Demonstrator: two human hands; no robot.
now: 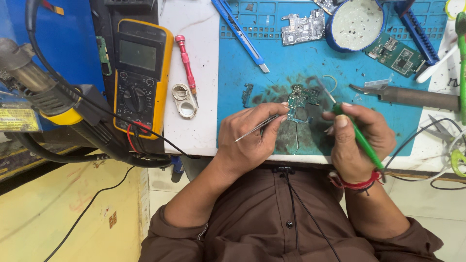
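On the counter (194, 121), one blue mat (291, 63) carries everything. Near its front edge lies one small circuit board (301, 99). The right hand (359, 140) grips one green soldering iron (361, 140), tip pointing up-left onto the board. The left hand (250, 140) pinches one pair of tweezers (257, 127), its long axis slanting up-right toward the board.

Both forearms reach up from the near edge, sleeves pushed back to the elbows. The left hand (250, 138) is curled in a pinch, knuckles up; the right hand (359, 140) is closed in a pen-like grip, thumb forward, wrist bent inward
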